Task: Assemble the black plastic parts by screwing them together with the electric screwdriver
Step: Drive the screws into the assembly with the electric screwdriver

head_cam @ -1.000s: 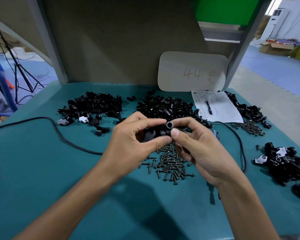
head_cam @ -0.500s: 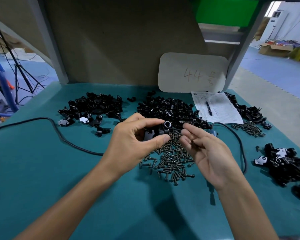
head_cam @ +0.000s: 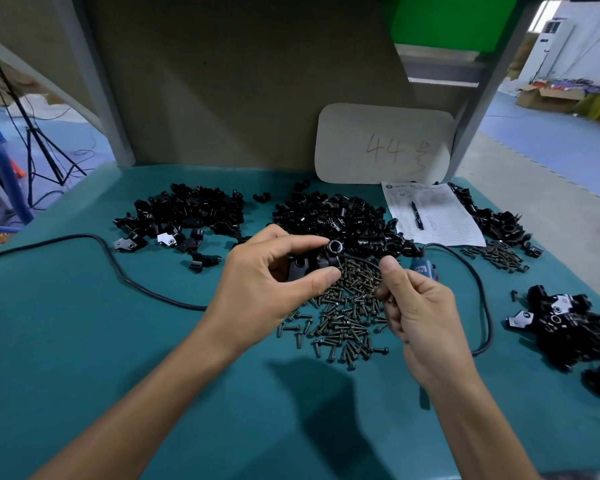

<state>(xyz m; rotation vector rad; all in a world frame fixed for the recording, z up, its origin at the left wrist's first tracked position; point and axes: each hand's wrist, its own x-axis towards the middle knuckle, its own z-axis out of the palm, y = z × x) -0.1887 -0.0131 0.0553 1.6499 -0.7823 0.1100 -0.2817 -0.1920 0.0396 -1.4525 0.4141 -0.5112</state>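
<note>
Currently your left grip (head_cam: pixel 267 289) pinches the black plastic part (head_cam: pixel 321 261) between thumb and fingers, at the far edge of the screw pile (head_cam: pixel 347 320). Your right grip (head_cam: pixel 423 317) is curled just beside it; whether it holds a screw cannot be told. Step judged: fetching a screw. Next: seat one in the bore, then take the electric screwdriver (head_cam: pixel 421 268) from the bench (head_cam: pixel 84 341).
</note>
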